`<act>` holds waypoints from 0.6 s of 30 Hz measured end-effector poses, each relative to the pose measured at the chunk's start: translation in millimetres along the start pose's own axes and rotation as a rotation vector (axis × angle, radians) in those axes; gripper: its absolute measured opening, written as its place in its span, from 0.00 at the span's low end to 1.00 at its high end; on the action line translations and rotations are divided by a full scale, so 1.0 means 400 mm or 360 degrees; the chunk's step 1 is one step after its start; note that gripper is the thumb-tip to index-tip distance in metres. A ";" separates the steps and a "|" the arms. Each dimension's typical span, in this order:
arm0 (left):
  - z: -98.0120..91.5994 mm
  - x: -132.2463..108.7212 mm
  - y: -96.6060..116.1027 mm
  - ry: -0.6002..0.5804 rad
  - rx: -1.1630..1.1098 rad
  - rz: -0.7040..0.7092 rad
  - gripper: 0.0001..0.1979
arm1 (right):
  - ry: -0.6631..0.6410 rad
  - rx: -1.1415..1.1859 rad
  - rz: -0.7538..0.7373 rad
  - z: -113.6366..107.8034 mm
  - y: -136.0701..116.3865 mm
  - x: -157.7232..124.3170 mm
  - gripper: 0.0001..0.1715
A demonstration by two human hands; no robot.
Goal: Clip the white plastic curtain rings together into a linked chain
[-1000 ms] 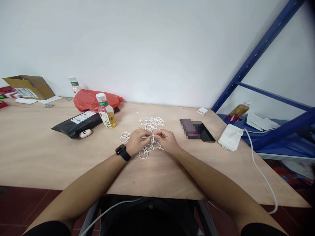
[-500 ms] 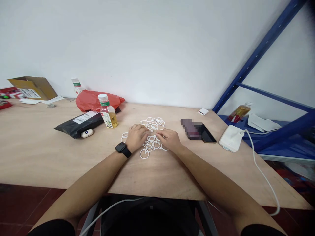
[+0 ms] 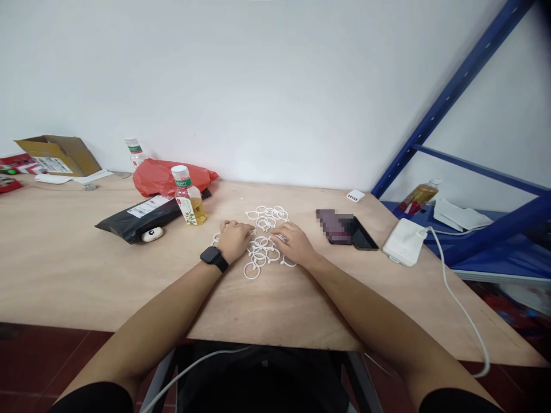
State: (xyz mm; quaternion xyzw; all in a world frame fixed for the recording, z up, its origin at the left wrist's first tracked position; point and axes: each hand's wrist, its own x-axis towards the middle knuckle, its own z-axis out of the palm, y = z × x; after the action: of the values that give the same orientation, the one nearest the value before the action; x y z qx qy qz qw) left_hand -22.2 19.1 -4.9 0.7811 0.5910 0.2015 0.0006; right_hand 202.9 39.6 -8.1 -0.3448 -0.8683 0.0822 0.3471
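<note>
White plastic curtain rings (image 3: 252,271), each with a small knob, lie overlapping in a loose pile between my two hands. At the pile's left side, my left hand (image 3: 236,240) has its fingers bent together, with a bit of white ring showing at the tips. My right hand (image 3: 295,244) rests on the right side of the pile. Its fingers curl inward over the rings, and what lies under the fingertips is mostly hidden. More rings (image 3: 267,214) sit just beyond the hands. A ring partly shows behind my left hand.
A tea bottle (image 3: 189,198), black parcel (image 3: 138,218), white earbud case (image 3: 152,234) and red bag (image 3: 159,176) are to the left. Phones (image 3: 365,234), a white power bank (image 3: 404,242) with a cable and a small white charger (image 3: 356,196) are to the right, near a blue rack (image 3: 465,69).
My left hand has moved slightly left, and its fingers have drawn back from the pile's middle. My right hand has shifted slightly, its fingers more bent. The gap between them is wider.
</note>
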 end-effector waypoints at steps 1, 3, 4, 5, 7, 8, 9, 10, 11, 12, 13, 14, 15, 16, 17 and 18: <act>0.001 0.001 -0.001 0.0048 -0.0020 0.0015 0.12 | 0.0016 0.0011 -0.0003 0.000 -0.001 0.000 0.10; 0.000 0.000 0.001 0.0191 -0.0087 0.0073 0.12 | 0.0074 0.0035 -0.0004 0.000 -0.005 0.000 0.10; -0.002 -0.001 0.004 0.0267 -0.0142 0.0111 0.13 | 0.0114 0.0050 0.0000 -0.001 -0.008 -0.001 0.10; -0.005 -0.002 0.009 0.0335 -0.0211 0.0151 0.13 | 0.0159 0.0070 0.0005 -0.001 -0.012 -0.001 0.11; -0.013 -0.007 0.023 0.0427 -0.0368 0.0219 0.14 | 0.0240 0.0127 0.0014 -0.003 -0.020 -0.002 0.13; -0.018 -0.011 0.032 0.0457 -0.0444 0.0245 0.14 | 0.0274 0.0160 0.0017 -0.004 -0.024 -0.003 0.14; -0.022 -0.014 0.040 0.0479 -0.0504 0.0272 0.14 | 0.0305 0.0192 0.0018 -0.004 -0.029 -0.004 0.15; -0.025 -0.018 0.049 0.0499 -0.0558 0.0295 0.13 | 0.0328 0.0218 0.0017 -0.004 -0.033 -0.005 0.16; -0.026 -0.021 0.056 0.0512 -0.0608 0.0322 0.13 | 0.0344 0.0235 0.0011 -0.004 -0.036 -0.005 0.16; -0.027 -0.024 0.062 0.0517 -0.0648 0.0350 0.12 | 0.0355 0.0244 -0.0003 -0.003 -0.039 -0.006 0.15; -0.026 -0.026 0.067 0.0518 -0.0679 0.0376 0.12 | 0.0365 0.0251 -0.0023 -0.001 -0.042 -0.006 0.14; -0.025 -0.027 0.071 0.0516 -0.0701 0.0400 0.12 | 0.0378 0.0260 -0.0048 0.000 -0.044 -0.007 0.13; -0.022 -0.028 0.073 0.0512 -0.0714 0.0419 0.13 | 0.0396 0.0273 -0.0074 0.001 -0.046 -0.006 0.11; -0.020 -0.029 0.073 0.0512 -0.0724 0.0431 0.14 | 0.0418 0.0290 -0.0097 0.001 -0.048 -0.006 0.10; -0.017 -0.029 0.073 0.0512 -0.0732 0.0439 0.14 | 0.0440 0.0308 -0.0117 0.002 -0.050 -0.005 0.10; -0.014 -0.029 0.073 0.0514 -0.0740 0.0445 0.15 | 0.0451 0.0323 -0.0134 0.001 -0.052 -0.005 0.10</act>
State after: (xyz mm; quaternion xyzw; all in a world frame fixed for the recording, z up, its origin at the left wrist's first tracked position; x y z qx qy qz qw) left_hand 0.4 -1.6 3.7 0.7917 0.4084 0.4506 0.0575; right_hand 192.3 22.8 -1.6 -0.2795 -0.8116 0.1054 0.5020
